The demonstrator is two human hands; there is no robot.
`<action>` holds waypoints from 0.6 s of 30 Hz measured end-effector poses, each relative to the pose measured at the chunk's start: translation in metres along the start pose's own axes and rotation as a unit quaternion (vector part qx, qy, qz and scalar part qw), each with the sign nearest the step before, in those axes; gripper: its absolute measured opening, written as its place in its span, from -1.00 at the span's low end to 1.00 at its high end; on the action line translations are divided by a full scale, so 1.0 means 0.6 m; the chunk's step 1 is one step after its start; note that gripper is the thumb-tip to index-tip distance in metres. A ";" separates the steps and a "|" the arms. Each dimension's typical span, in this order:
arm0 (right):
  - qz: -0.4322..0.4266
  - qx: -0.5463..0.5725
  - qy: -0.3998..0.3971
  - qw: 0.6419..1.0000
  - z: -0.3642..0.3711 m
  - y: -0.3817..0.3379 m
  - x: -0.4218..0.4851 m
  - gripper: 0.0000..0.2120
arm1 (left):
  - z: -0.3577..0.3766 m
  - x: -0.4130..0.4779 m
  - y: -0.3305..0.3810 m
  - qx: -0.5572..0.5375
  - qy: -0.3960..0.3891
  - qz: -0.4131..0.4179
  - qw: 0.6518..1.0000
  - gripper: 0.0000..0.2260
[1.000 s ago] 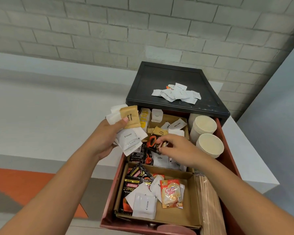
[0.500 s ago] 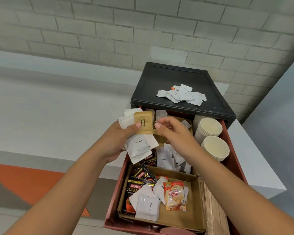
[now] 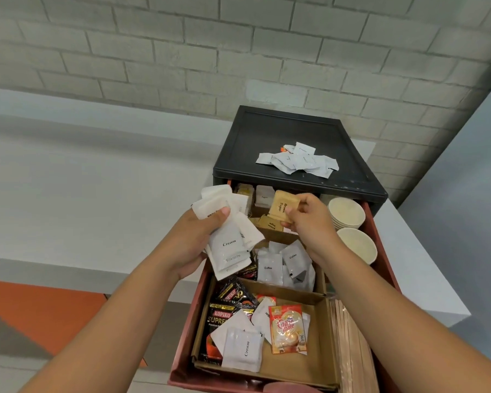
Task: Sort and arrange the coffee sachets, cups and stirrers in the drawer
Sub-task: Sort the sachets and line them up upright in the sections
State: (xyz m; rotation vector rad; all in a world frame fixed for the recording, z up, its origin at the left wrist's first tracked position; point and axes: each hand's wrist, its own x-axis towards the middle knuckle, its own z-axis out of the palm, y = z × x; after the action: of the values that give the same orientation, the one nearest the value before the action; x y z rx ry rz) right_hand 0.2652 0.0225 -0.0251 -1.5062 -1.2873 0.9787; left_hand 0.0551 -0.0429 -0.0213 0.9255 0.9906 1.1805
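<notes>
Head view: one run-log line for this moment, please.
left hand: grips white sachets | right hand: pinches brown sugar sachet | drawer: open, partly sorted

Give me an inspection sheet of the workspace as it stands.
Surface: red drawer, open under black cabinet.
Job's things: mixed sachets in cardboard trays; two cup stacks at right rear; stirrers along right side.
Clutter: white sachet pile on cabinet top.
Hands: left hand holds a white sachet bundle; right hand pinches a brown sugar sachet.
Cables: nothing seen.
Surroundings: brick wall, white ledge.
</notes>
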 end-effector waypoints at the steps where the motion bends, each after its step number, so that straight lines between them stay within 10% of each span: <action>1: 0.002 -0.043 0.010 0.999 0.003 0.009 0.010 -0.86 | -0.001 0.000 0.000 -0.010 0.002 -0.002 1.000 -0.76; 18: -0.035 -0.400 -0.076 0.913 0.052 0.030 0.076 -0.62 | 0.015 -0.001 -0.023 0.095 0.078 0.054 0.991 -0.84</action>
State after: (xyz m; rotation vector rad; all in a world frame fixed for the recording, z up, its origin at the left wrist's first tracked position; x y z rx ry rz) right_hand 0.2469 0.0707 -0.0521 -1.9846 -1.9893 0.5303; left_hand 0.0678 -0.0461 -0.0312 1.0599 1.2077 1.2808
